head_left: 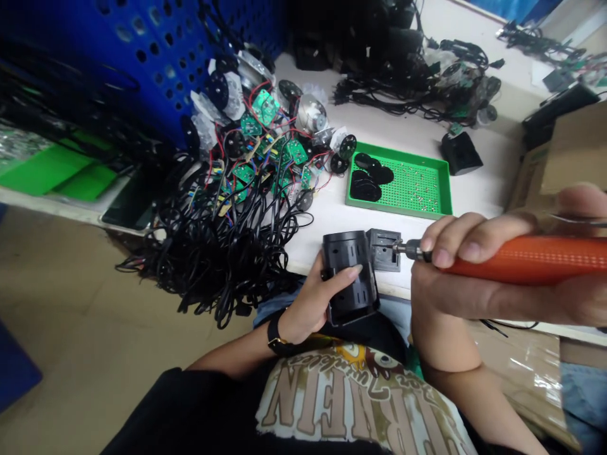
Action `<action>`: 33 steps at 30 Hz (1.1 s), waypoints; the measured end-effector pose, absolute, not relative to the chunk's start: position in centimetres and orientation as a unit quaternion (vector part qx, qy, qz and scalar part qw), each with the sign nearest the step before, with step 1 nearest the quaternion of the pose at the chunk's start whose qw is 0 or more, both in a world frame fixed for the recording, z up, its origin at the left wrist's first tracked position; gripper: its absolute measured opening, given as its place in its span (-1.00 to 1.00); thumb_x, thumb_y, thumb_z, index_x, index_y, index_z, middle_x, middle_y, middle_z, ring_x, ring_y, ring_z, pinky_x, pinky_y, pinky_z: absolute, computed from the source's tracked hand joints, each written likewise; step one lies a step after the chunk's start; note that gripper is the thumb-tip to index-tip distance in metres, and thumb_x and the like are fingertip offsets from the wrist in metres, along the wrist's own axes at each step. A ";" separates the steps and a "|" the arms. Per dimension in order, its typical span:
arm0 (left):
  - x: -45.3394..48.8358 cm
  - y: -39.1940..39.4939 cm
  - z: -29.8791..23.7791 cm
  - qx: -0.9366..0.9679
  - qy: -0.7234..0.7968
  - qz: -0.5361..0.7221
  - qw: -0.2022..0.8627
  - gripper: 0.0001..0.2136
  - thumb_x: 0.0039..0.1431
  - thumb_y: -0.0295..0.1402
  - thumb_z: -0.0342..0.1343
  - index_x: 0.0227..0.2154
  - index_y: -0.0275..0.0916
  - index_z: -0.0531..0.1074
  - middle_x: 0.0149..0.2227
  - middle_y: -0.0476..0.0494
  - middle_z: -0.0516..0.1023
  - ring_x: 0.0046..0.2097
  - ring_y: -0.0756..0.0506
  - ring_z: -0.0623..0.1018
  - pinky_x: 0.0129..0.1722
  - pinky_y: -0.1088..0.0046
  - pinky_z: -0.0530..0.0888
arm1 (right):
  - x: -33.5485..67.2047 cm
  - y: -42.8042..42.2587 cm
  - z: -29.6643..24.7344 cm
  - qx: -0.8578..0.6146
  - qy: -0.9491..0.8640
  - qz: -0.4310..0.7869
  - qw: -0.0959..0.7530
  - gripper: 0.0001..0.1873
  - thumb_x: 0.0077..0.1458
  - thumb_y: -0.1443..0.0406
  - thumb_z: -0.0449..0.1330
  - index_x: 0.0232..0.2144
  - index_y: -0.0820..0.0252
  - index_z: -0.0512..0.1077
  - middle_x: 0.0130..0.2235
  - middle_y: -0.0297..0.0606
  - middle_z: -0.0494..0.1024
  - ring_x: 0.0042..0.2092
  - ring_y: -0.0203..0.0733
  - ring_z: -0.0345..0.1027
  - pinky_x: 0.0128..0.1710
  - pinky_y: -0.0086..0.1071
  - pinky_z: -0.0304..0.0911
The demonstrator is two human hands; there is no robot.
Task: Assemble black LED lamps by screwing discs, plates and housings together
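My left hand (315,297) is closed around a black cylindrical housing (348,268), its thumb lying across the slotted side. In my right hand (488,272) is an orange electric screwdriver (531,259), held level with its bit pointing left. The bit's tip reaches over a small dark grey block (386,259) with a recessed top, which sits at the table edge beside the housing. Whether the tip touches the block or the housing I cannot tell.
A green tray (398,205) holds black discs (365,186) and small screws (422,189). Left of it lie wired green circuit boards (265,107) and tangled black cables (227,246), some hanging off the edge. A black housing (461,153) and cardboard box (573,151) stand right.
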State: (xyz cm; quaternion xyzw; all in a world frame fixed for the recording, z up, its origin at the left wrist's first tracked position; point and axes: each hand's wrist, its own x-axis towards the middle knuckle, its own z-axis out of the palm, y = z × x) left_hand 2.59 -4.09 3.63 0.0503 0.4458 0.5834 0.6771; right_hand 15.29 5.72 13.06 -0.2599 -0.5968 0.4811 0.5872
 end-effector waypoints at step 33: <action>0.7 -3.2 3.7 -0.012 0.401 0.575 0.713 -0.48 0.03 0.01 0.37 -0.09 -0.29 0.56 -0.18 -0.27 0.70 -0.10 -0.29 0.71 -0.07 0.18 0.66 | 14.0 12.7 9.4 -0.303 -0.494 0.348 0.737 -0.81 0.37 0.11 0.15 -0.11 0.05 0.43 -0.50 -0.49 0.32 -0.55 -0.39 0.23 -0.57 -0.46 0.18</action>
